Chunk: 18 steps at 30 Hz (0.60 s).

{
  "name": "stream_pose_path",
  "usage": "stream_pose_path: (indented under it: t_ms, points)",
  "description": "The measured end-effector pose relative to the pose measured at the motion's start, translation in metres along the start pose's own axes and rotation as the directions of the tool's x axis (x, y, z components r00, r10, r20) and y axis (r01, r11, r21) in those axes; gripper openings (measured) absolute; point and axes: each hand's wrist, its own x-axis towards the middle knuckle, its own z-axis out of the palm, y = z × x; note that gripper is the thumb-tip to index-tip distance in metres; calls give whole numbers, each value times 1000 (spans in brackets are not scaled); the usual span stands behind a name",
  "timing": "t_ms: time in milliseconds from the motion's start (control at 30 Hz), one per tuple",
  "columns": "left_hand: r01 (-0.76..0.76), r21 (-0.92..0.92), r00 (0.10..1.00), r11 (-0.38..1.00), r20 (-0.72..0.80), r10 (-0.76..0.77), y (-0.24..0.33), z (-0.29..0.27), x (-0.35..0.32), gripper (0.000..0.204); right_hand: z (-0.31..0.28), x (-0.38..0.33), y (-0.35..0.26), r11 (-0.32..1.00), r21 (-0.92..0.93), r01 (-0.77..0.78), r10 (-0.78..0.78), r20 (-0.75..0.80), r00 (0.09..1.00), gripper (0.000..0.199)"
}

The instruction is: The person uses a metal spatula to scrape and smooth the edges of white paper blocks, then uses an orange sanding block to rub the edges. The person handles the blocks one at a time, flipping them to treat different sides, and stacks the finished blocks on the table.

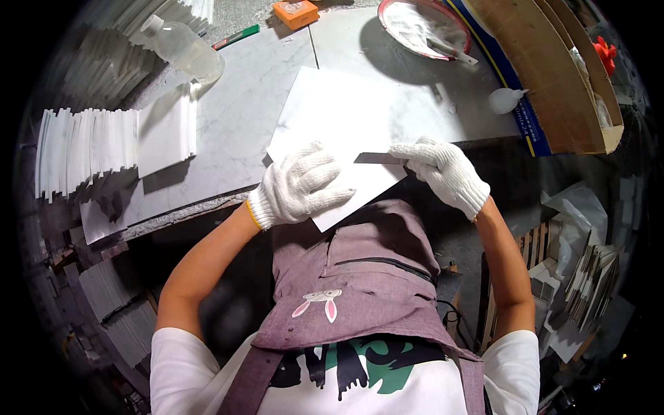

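Standing at the far left, a fanned row of white tiles rested on edge on the marble surface, with a smaller stack of white tiles just beside it. Behind them a clear plastic bottle lay on its side, near a green marker and an orange box.

Further right, a large white tile lay flat at the near edge of the surface, one corner overhanging toward the person's apron. The left hand, in a white knit glove, pressed down on that tile near its lower corner, fingers spread flat and gripping nothing. The right hand, also gloved, sat at the tile's right edge, its fingers closed on a thin dark blade laid flat against the tile, pointing toward the left hand.

Beyond the tile stood a red-rimmed bowl of white paste with a tool resting in it. Right of that, a small white squeeze bottle lay beside a cardboard box.
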Motion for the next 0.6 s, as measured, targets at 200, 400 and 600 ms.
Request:
stream_pose_path:
  t_ms: [200,400,600]
  points:
    - [-29,-21,998,999,47,30,-3,-3,0,47,4,22,-3,999,26,18,-16,-75,997,31]
    - [3,-17,1000,1000,28,-2,-2,-2,1,44,9,11,2,993,-62,105,-109,-56,992,36]
    - [16,-11,1000,1000,21,-16,0,-6,4,41,6,-5,-3,982,-172,76,-89,-71,993,40]
